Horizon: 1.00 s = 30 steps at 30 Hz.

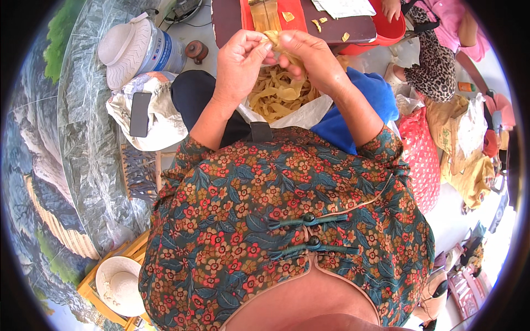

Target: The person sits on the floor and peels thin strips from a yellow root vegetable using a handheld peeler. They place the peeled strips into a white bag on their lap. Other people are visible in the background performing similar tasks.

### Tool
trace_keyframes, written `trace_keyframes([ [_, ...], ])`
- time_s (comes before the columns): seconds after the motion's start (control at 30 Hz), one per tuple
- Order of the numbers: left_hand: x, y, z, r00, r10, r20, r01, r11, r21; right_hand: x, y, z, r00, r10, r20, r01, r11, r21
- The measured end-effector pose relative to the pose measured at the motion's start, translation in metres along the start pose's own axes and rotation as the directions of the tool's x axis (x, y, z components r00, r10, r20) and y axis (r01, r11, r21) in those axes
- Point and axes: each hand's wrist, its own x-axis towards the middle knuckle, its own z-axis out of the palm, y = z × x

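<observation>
Between my hands is a twisted bundle of pale yellow, husk-like strips (271, 36). My left hand (240, 58) pinches it from the left with thumb and fingertips. My right hand (314, 56) grips its right side, and loose strip ends hang below those fingers. Just beyond my fingertips, a flat tan-brown band (265, 14) lies on a red mat (294, 18); whether it joins the bundle I cannot tell. Under my hands, a white sack (302, 118) between my knees holds many loose yellow strips (283, 89).
A dark table (348, 29) with yellow scraps stands ahead. At right are a red bucket (391, 31), another person's hand (391, 9) and a red patterned bag (418, 161). A phone (140, 114) on white cloth, a hat-topped bucket (163, 51) and a brown pot (196, 51) are left.
</observation>
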Motion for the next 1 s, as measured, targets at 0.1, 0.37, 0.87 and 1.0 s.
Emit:
trace_keyframes([
  [0.1, 0.004, 0.005, -0.009, 0.998, 0.061, 0.021, -0.062, 0.992, 0.107, 0.006, -0.010, -0.021, 0.991, 0.135, -0.007, -0.128, 0.953, 0.274],
  [0.37, 0.001, 0.009, -0.023, 0.989, 0.149, -0.003, -0.124, 0.833, 0.539, 0.005, -0.004, -0.024, 0.996, -0.017, -0.085, 0.025, 0.996, 0.091],
  [0.87, 0.011, -0.033, -0.021, 0.802, 0.496, 0.331, -0.521, 0.312, 0.794, 0.000, 0.006, 0.024, 0.973, -0.217, 0.076, 0.224, 0.971, -0.088],
  [1.0, 0.030, -0.053, -0.042, 0.768, 0.499, 0.401, -0.561, 0.222, 0.798, -0.002, -0.004, 0.038, 0.957, -0.281, 0.073, 0.288, 0.951, -0.110],
])
